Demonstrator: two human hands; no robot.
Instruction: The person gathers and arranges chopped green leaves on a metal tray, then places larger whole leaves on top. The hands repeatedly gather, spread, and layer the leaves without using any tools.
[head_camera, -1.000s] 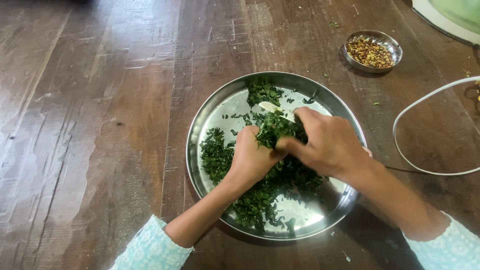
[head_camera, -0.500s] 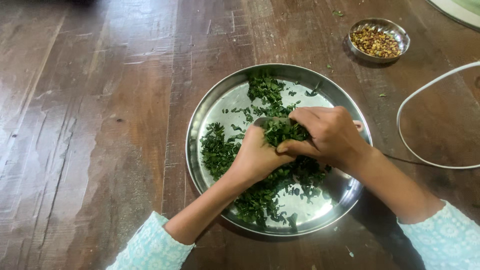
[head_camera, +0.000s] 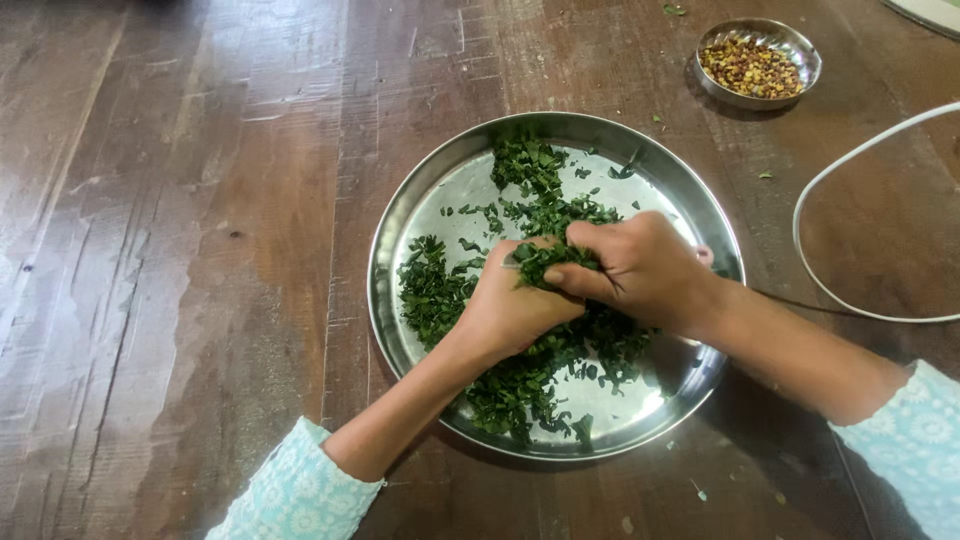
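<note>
Nearest, two pale-sleeved forearms reach over a steel plate (head_camera: 400, 215) on the wooden desk (head_camera: 200, 250). Left hand (head_camera: 510, 305) and right hand (head_camera: 645, 268) meet at plate centre, fingers of both curled and pressed together around a clump of chopped greens (head_camera: 520, 385); more greens lie scattered across the plate. Beyond, a small bowl (head_camera: 757, 67) of seeds and a white cable (head_camera: 815, 190) sit well apart.

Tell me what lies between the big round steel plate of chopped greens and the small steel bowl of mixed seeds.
In the head view, only dark wooden tabletop lies between the steel plate and the small steel bowl, with a few stray green bits.
</note>
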